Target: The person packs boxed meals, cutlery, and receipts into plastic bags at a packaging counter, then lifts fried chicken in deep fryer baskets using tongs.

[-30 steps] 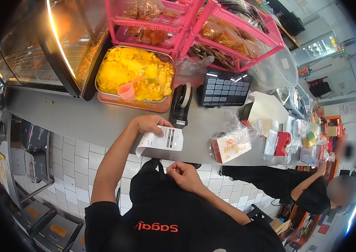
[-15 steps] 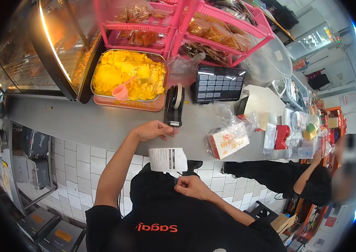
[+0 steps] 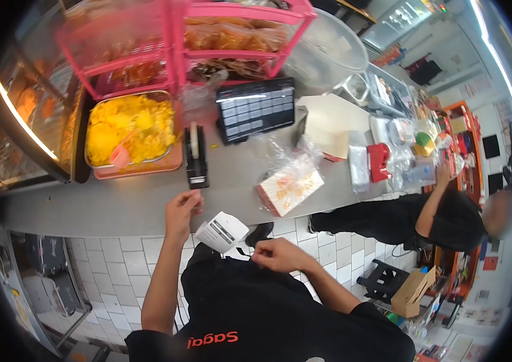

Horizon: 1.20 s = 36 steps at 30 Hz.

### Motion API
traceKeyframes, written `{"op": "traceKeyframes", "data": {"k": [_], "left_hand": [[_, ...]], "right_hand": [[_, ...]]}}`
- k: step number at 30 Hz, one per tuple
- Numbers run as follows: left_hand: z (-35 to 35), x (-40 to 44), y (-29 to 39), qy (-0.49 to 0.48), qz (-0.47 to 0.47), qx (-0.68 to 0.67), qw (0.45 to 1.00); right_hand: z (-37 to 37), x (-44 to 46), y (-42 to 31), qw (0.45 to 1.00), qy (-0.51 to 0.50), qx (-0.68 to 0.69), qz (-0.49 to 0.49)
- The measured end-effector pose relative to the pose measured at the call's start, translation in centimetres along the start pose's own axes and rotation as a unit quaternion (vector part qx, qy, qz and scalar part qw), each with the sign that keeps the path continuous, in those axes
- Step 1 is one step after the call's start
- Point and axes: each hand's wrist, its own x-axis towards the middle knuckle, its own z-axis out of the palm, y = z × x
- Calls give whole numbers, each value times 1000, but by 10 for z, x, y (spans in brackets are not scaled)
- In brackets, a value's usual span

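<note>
Curling inward — left fingers (image 3: 193, 199) beside dispenser (image 3: 197, 161)

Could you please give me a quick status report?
Left hand near tape dispenser. Right hand beside printed paper, grip unclear. Bagged box on counter, clear of both hands.

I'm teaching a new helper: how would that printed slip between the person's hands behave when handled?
The printed slip is probably floppy, since it bends like thin paper. It's likely very light, looking like one small sheet. Its bare, thin edges could crease easily.
</note>
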Motion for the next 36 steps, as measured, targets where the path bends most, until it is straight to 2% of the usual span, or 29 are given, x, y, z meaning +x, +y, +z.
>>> {"op": "traceKeyframes", "data": {"k": [1,3,6,9,11,12,14,18,20,21,23,24,26,30,31,33,35,36], "left_hand": [[6,-8,-6,-12,-1,3,1000],[22,-24,-22,3,-20,-66,998],[63,-50,-48,6,-34,-96,995],[108,-71,-71,14,-34,-80,996],[133,-77,-80,23,-17,-72,997],[143,-74,-88,47,-5,-62,997],[167,-69,-96,102,15,-49,993],[196,-45,-129,194,82,-28,977],[204,-43,-135,213,88,-35,973],[206,-43,-137,226,90,-43,969],[206,-41,-139,230,95,-50,967],[205,-39,-138,221,98,-56,969],[197,-29,-137,217,98,-42,970],[190,-17,-116,192,83,4,978],[189,-13,-111,199,87,2,976],[186,-7,-100,192,34,76,978],[180,4,-97,191,38,96,976],[179,10,-98,193,35,118,974]], "right_hand": [[-18,-11,3,999,-10,6,31],[-56,-30,19,998,8,-66,1],[-113,-54,51,986,7,-165,-13],[-170,-71,66,980,-9,-198,2],[-203,-69,84,968,36,-241,-57],[-217,-61,90,968,34,-241,-65],[-242,-41,103,953,100,-272,-84],[-268,22,140,945,125,-289,-89],[-271,61,175,910,143,-344,-181],[-271,66,175,909,137,-346,-190],[-265,72,172,964,35,-222,-141],[-264,71,171,963,29,-224,-150],[-262,60,167,998,7,-52,-42],[-255,61,177,999,-35,3,-39],[-254,60,175,999,-24,4,-37],[-250,59,171,999,-17,1,-39],[-243,58,170,999,46,8,-15],[-238,60,173,999,43,8,-16]]}}
